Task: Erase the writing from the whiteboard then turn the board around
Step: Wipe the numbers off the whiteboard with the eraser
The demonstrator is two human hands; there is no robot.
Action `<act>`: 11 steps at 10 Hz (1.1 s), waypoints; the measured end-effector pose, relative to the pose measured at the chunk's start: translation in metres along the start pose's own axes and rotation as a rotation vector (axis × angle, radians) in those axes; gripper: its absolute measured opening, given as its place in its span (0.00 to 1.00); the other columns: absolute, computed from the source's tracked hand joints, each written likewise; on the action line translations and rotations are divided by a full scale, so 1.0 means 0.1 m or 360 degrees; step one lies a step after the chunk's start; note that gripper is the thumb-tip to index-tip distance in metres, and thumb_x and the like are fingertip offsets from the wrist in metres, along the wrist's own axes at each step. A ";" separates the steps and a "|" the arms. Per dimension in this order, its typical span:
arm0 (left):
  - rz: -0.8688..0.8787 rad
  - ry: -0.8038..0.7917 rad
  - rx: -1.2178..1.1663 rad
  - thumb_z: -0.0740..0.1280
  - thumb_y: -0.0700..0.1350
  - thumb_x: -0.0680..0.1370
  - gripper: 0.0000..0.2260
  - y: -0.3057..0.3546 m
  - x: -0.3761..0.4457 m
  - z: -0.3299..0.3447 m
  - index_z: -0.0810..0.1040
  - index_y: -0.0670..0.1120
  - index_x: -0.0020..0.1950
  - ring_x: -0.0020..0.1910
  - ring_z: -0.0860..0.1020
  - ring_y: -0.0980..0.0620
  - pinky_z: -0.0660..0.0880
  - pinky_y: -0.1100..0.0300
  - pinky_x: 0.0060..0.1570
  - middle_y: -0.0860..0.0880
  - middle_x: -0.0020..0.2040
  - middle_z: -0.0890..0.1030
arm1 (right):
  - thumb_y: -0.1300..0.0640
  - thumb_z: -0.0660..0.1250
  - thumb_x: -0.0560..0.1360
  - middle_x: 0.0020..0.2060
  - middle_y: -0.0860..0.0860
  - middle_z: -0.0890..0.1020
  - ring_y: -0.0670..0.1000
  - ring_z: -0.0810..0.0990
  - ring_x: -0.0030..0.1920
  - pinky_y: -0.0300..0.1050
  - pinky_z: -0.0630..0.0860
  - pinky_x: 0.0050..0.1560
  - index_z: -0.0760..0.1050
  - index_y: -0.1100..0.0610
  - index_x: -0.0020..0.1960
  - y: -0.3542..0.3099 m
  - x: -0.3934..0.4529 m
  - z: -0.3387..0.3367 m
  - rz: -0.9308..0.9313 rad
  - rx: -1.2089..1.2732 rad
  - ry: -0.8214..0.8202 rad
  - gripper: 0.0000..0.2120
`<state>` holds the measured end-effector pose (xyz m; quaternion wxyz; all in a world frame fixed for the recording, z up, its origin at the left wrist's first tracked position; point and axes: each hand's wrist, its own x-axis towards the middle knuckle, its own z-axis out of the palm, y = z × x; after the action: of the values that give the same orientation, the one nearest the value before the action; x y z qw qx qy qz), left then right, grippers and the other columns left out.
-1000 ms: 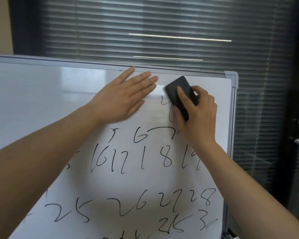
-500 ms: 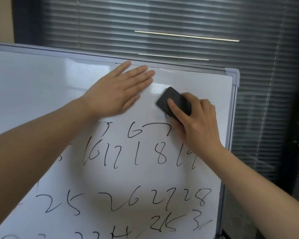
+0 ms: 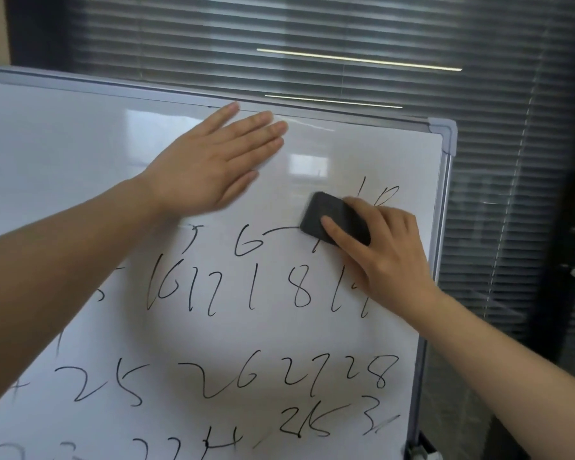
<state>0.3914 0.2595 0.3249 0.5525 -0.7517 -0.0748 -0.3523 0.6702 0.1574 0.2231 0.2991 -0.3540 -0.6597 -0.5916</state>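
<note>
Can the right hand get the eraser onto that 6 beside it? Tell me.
Probably yes: the right hand grips the eraser flat on the whiteboard, and the 6 lies just left, nothing between.

Single view, head-worn, wide-angle. Faces forward and slightly down at the whiteboard (image 3: 80,154), close, within arm's reach. Board's upper right corner in frame; blinds (image 3: 312,28) behind. No second view.

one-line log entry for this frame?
phase: erasing | right hand: grips eraser, on whiteboard | left hand: flat on board | writing: mostly left | board: unturned
</note>
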 end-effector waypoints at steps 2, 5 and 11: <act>-0.0008 0.0004 -0.0004 0.54 0.45 0.84 0.21 0.00 -0.01 0.01 0.67 0.38 0.75 0.75 0.64 0.43 0.58 0.39 0.74 0.42 0.76 0.66 | 0.62 0.66 0.73 0.62 0.63 0.75 0.62 0.72 0.52 0.55 0.68 0.47 0.72 0.53 0.68 0.23 0.39 0.02 0.0149 -0.0111 0.0039 0.24; -0.0015 -0.0019 -0.0010 0.53 0.45 0.85 0.21 0.00 -0.01 0.00 0.67 0.38 0.75 0.76 0.64 0.43 0.58 0.40 0.74 0.42 0.76 0.65 | 0.63 0.66 0.74 0.61 0.65 0.75 0.61 0.71 0.49 0.54 0.67 0.48 0.72 0.56 0.68 0.04 0.10 0.05 0.0108 0.0004 0.0038 0.22; -0.0022 0.0009 -0.0052 0.52 0.45 0.85 0.21 0.01 -0.03 -0.01 0.67 0.38 0.75 0.75 0.65 0.42 0.59 0.39 0.73 0.42 0.75 0.67 | 0.58 0.67 0.75 0.61 0.64 0.74 0.64 0.74 0.52 0.57 0.72 0.49 0.73 0.56 0.69 0.00 0.09 0.09 0.1083 0.0031 0.0256 0.22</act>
<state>0.3890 0.2588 0.3228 0.5380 -0.7591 -0.0727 -0.3593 0.6655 0.1670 0.2298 0.5334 -0.5031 -0.4838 -0.4777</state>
